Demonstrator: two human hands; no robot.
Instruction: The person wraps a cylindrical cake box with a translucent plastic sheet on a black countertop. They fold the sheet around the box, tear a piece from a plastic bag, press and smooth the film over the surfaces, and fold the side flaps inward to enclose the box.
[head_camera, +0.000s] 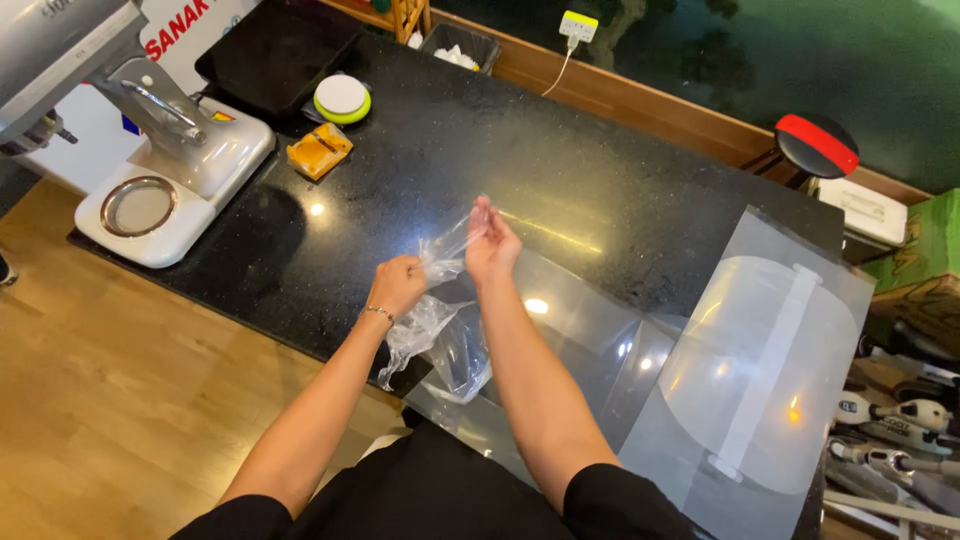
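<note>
My left hand (397, 285) is closed around a crumpled clear plastic bag or glove (432, 330) that hangs down over the near edge of the black stone counter (520, 150). My right hand (490, 243) has its fingers pushed into the upper end of the same clear plastic, fingers together and pointing away from me. Both hands are close together above the counter's near edge. A thin bracelet sits on my left wrist.
A white stand mixer (150, 150) with a metal ring base stands at the left end. Behind it lie an orange packet (320, 150), a white-and-green round lid (342, 98) and a black tray (275, 50). Clear plastic sheets (760, 360) lie at the right. The wooden floor (120, 400) lies below.
</note>
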